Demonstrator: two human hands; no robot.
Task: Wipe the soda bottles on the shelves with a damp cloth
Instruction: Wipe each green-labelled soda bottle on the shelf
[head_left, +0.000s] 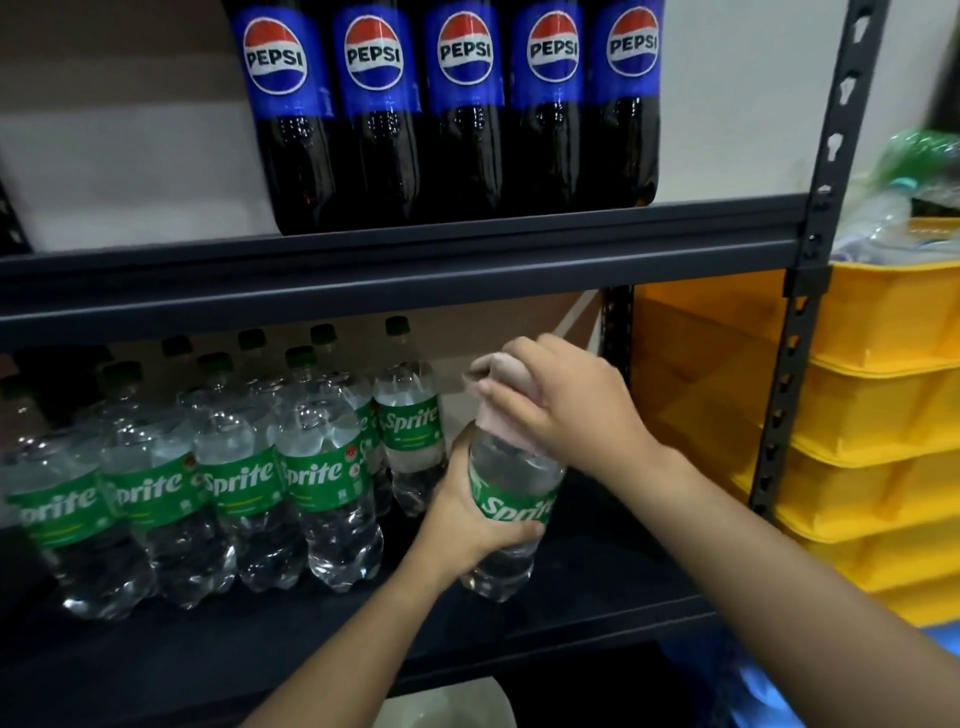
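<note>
Lower shelf (597, 618), left edge to centre: Sprite bottles (239, 499), upright in 2 or more rows, green caps on, touching one another; exact count not legible at the back.

Lower shelf, right of centre: 1 Sprite bottle in hand (511, 499), tilted, near the front edge. Left hand (467, 525) wrapped round its label band, fingers curled about the body. Right hand (566, 400) clenched over a pale pink cloth (498, 387) that covers the cap and neck.

Upper shelf (415, 260): 5 Pepsi bottles (462, 104), upright, side by side.

Right of the rack: stacked yellow crates (883, 405).

Step judged: wiping the neck of the held bottle. Next move calls for drawing the cloth down the body, then standing the bottle back upright beside the row.
</note>
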